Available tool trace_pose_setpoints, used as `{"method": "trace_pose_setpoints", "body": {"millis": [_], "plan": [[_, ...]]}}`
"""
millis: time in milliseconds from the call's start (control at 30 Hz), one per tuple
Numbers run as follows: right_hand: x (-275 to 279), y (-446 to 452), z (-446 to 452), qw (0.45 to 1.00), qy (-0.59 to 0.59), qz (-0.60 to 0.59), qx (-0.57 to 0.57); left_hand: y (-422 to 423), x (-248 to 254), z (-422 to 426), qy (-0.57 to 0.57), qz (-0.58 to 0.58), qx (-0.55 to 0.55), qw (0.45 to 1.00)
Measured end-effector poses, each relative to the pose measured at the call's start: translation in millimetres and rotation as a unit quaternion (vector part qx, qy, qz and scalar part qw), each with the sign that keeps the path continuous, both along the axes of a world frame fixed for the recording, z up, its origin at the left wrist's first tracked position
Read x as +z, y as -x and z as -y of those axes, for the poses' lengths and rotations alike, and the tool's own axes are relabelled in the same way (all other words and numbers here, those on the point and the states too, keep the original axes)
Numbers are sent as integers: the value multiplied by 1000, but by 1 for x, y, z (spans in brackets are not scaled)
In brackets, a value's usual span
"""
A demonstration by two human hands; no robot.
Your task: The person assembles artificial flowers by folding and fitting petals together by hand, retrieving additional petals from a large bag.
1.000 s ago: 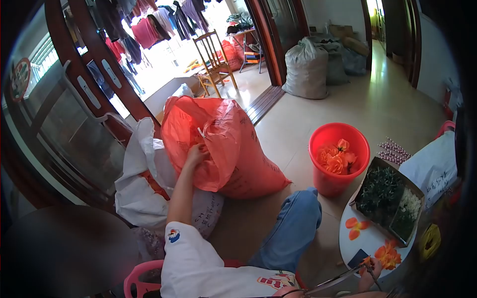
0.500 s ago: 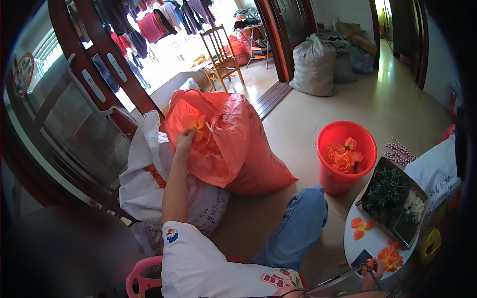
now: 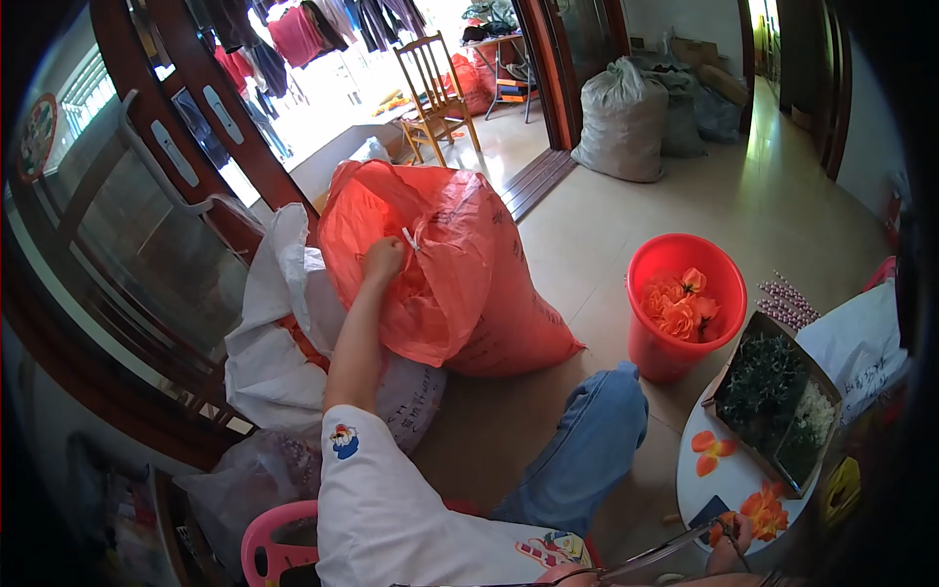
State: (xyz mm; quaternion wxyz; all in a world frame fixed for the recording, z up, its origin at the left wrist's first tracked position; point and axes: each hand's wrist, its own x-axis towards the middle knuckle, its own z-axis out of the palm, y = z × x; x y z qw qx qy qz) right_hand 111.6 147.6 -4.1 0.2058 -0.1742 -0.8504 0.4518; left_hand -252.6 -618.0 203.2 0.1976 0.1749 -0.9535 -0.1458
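Observation:
My left hand (image 3: 384,258) reaches into the mouth of a large red woven sack (image 3: 494,293). Its fingers are curled, and whatever they hold is hidden from view. Orange petals (image 3: 416,284) show dimly inside the sack below the hand. At the lower right, my right hand (image 3: 740,544) is closed around an orange flower (image 3: 722,529) over the edge of a small white round table (image 3: 693,484). On that table, close to this hand, lie a larger orange flower (image 3: 764,511), a loose orange petal piece (image 3: 711,452) and a dark flat object (image 3: 711,513).
A red bucket (image 3: 657,354) of orange flowers stands between sack and table. A box (image 3: 729,413) of dark green sprigs and white bits rests on the table. White sacks (image 3: 259,367) lean left of the red one. A pink chair (image 3: 256,548) is below me.
My left hand held orange-yellow petals at the sack's mouth; now it is turned and the petals no longer show. My right hand has stayed over the table with its flower.

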Motion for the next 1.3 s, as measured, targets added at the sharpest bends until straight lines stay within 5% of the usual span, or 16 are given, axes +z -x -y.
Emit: {"method": "trace_pose_setpoints", "body": {"millis": [133,333,533,600,633,733,833,1033,1133,1200,1300], "plan": [[16,4,9,998,44,36,10,5,-21,-14,98,144,40,984],[10,5,6,999,-35,29,14,16,-56,-20,110,79,147,980],[5,5,7,999,-21,39,-23,25,-56,49,-57,-2,52,997],[-2,5,2,999,3,42,-20,27,-52,66,-100,-131,-6,986],[-4,5,0,999,15,44,-18,26,-48,70,-121,-195,-34,973],[-8,6,0,998,-64,23,-13,-8,10,41,-471,-147,-47,869],[5,7,2,988,99,116,-16,-31,51,5,-550,-196,-118,803],[27,19,15,989,-134,-64,-26,-71,98,-101,-566,-215,-223,764],[56,18,11,963,-245,-94,-53,-97,104,-177,-528,-190,-249,789],[60,17,12,965,-234,-87,-83,-114,93,-225,-392,-195,-267,859],[72,19,22,976,-140,-124,-111,-151,73,-311,-363,-150,-403,827]]}}
